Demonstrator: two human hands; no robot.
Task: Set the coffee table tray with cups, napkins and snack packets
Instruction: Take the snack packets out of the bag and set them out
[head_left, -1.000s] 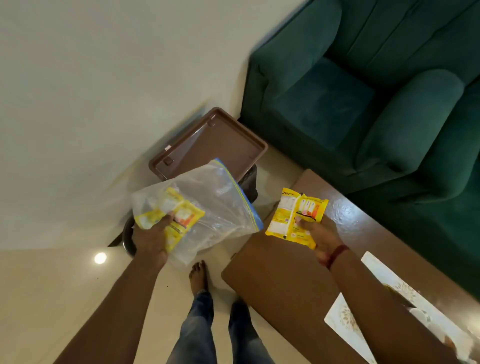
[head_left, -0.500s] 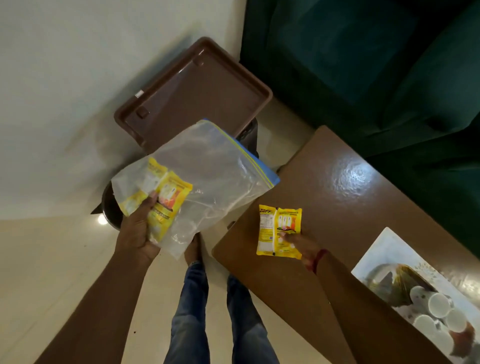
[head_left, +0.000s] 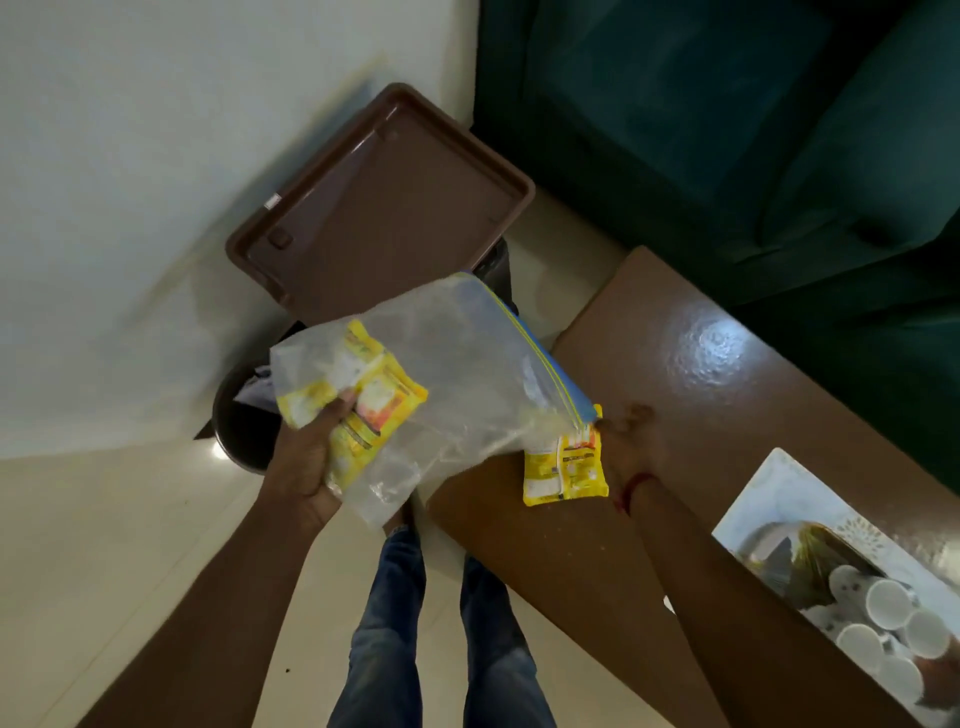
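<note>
My left hand (head_left: 306, 457) grips a clear zip bag (head_left: 467, 384) from below, over the floor beside the brown coffee table (head_left: 691, 395). Several yellow snack packets (head_left: 358, 395) sit inside the bag under my thumb. My right hand (head_left: 631, 441) holds two more yellow snack packets (head_left: 566, 467) by their right edge, flat on the table's near corner, partly under the bag's blue zip end. A white patterned tray (head_left: 769, 488) lies at the table's right end with several white cups (head_left: 883, 608) and a greenish packet on it.
A brown plastic tray (head_left: 389, 208) rests on a dark stand against the white wall. A dark round bin (head_left: 239, 421) stands on the floor below it. A green sofa (head_left: 727, 130) borders the table's far side. My legs stand at the table's corner.
My right hand brought the two packets down onto the table corner and drew them toward the bag. The bag's open end now overlaps them. The view tilted down toward the white tray.
</note>
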